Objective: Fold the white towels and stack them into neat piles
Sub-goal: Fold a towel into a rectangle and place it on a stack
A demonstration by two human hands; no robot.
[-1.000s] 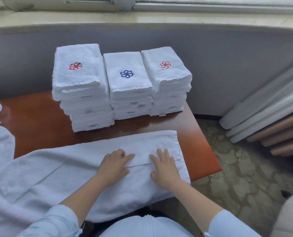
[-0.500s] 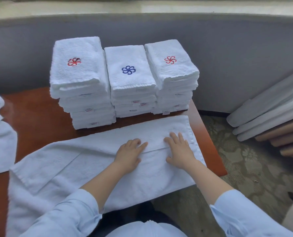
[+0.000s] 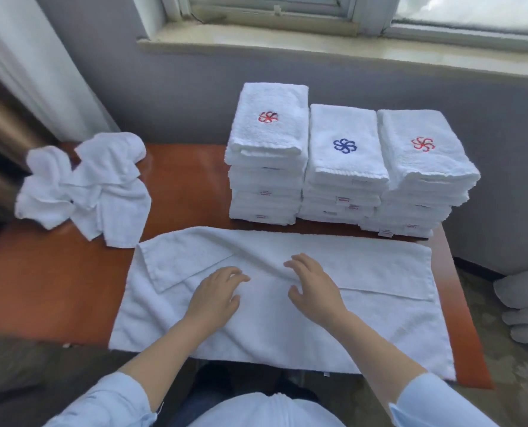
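A glossy reddish-brown wooden table (image 3: 50, 288) stands against a grey wall (image 3: 194, 97), below a pale stone window sill (image 3: 287, 41) at 12 o'clock. A white curtain (image 3: 25, 57) hangs at 10 o'clock, and a patterned beige carpet (image 3: 509, 380) covers the floor at 4 o'clock, where pale grey rolled bundles (image 3: 524, 303) lie at the picture's edge.

Three stacks of folded white terry towels stand side by side at 1 o'clock on the table, touching one another. The left stack (image 3: 268, 155) is the tallest and bears a red pinwheel emblem on top, the middle stack (image 3: 344, 167) a blue one, and the right stack (image 3: 423, 171) a red one: two red, one blue. The towels in each stack lie too close to count.

At 10 o'clock sits one crumpled heap of unfolded white towels (image 3: 96, 186); how many it holds cannot be told.

One large white towel (image 3: 379, 318) lies flat at 6 o'clock, just in front of the stacks. Its far long edge is folded over toward the person, and its near edge hangs over the table's front.

Two hands come out of light blue sleeves. The left hand (image 3: 218, 295) rests palm down on the towel's middle, fingers loose and slightly apart. The right hand (image 3: 313, 288) lies just beside it at the fold, fingers relaxed and a little spread, gripping nothing; whether it presses down cannot be told.
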